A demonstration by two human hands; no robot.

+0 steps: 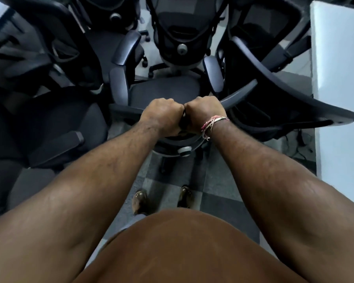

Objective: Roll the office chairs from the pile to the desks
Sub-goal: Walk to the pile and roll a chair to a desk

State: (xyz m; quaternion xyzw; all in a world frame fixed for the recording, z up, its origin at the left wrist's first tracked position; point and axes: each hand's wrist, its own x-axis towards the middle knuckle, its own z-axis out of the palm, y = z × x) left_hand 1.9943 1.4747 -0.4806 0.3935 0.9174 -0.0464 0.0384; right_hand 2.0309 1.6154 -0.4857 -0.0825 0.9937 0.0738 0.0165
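Everywhere ahead of me, black office chairs crowd the floor: a pile (49, 58) of them fills the upper left and centre of the head view, mesh backs and grey-padded armrests jammed close together, and one chair with a long curved back (290, 99) leans across the right side, beside a white partition (339, 99). Nearest me stands the chair (166, 92) I am handling, its dark seat facing away and its backrest top directly under my fists, with a round grey knob (185, 151) showing on the back of it just below my wrists. Grey checkered carpet tiles (217, 180) cover the floor beneath, and my two sandalled feet (140, 201) stand on them just behind the chair's base. My brown shirt (182, 252) fills the bottom of the view between both bare forearms, which reach forward and converge. My left hand (163, 115) is clenched around the top edge of the backrest, knuckles up, and my right hand (204, 112) grips the same edge right beside it, the two fists touching at the knuckles. A thread-and-metal bracelet (213, 122) circles my right wrist, its loose pink and white strands hanging toward the floor. Motion blur softens the chairs at the left edge, so their details cannot be made out there.
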